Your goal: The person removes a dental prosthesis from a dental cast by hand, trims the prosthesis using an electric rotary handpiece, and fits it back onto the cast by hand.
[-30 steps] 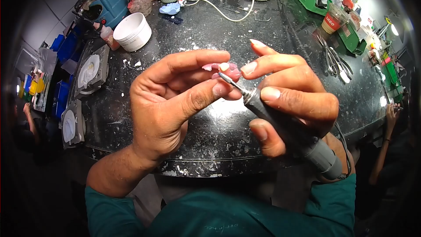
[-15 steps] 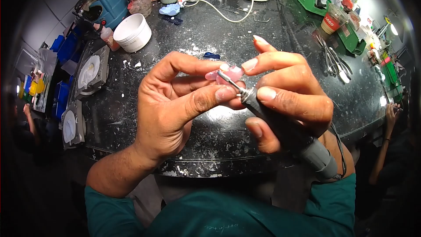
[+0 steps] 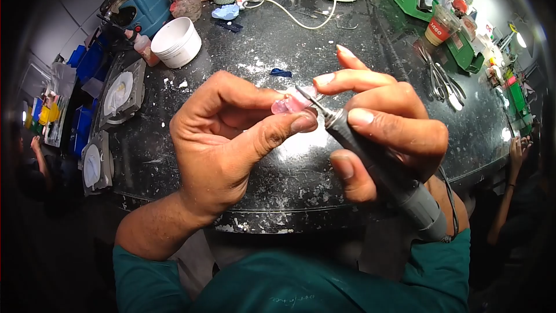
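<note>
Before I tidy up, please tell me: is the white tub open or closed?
Open: no lid covers the white tub, and its inside is visible.

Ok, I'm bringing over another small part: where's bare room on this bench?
Best: the black benchtop between the white cable and metal tools. Another patch, crumb-strewn: between the left hand and grey trays. Crowded: around the white tub, back left, and the cup, right.

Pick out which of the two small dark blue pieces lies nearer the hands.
The dark blue piece just beyond the pink piece; the other lies farther back, near the light blue lump.
</note>
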Tool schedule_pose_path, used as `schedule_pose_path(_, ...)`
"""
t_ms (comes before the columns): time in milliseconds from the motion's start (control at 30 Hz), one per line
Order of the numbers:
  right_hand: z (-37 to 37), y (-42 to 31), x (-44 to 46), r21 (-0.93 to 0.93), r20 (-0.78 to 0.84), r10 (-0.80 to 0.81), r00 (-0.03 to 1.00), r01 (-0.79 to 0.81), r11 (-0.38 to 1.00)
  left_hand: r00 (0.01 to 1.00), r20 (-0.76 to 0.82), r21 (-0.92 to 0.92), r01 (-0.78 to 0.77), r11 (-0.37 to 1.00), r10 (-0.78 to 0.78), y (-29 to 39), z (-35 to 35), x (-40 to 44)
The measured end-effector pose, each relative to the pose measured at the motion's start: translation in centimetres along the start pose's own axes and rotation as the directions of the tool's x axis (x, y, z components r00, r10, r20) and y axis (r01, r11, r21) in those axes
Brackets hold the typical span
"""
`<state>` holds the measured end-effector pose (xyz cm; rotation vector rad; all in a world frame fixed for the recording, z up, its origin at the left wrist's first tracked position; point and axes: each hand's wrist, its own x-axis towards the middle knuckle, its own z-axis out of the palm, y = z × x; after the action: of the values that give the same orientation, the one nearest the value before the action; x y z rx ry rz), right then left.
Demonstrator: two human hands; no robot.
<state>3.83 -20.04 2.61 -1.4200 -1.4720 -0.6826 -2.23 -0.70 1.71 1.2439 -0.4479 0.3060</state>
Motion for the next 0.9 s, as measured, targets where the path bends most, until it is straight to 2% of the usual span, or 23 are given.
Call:
schedule_pose_path(267, 0.37, -0.44, -0.03, -0.042, 0.008, 0.052, 0.999, -0.052, 0.998, 0.999, -0.045, 0.139, -0.015, 0.99, 0.021, 0.35, 0.29, -0.31)
schedule_pose_path(900, 0.8, -0.37, -0.12, -0.066, 0.012, 0.043, 0.999, -0.042, 0.997, 0.999, -0.026, 0.085, 0.027, 0.996, -0.025, 0.48, 0.81, -0.5)
